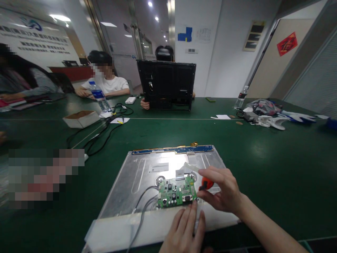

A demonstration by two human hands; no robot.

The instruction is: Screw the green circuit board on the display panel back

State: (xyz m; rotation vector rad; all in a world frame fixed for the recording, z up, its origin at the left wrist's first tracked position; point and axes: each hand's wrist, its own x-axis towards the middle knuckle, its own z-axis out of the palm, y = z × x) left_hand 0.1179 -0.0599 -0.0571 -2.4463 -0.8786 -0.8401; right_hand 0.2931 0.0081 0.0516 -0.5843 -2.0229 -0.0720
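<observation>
A metal-backed display panel (139, 175) lies on the green table, with a blue circuit strip (168, 150) along its far edge. A green circuit board (175, 191) sits on the panel's near half, with a flat grey ribbon at its top and dark cables at its left. My left hand (184, 228) rests with fingers stretched out, fingertips at the board's lower right edge. At the board's right side, my right hand (223, 189) has thumb and fingers curled around a red-and-black screwdriver (206, 183). Its tip cannot be made out. White film (118, 228) covers the panel's near edge.
Beyond the panel a person holds up a black monitor frame (165, 84). Black cables (105, 130), an open white box (81, 119) and a water bottle (100, 96) stand left. Another bottle (240, 97) and plastic bags (263, 107) lie right. Other people sit at left.
</observation>
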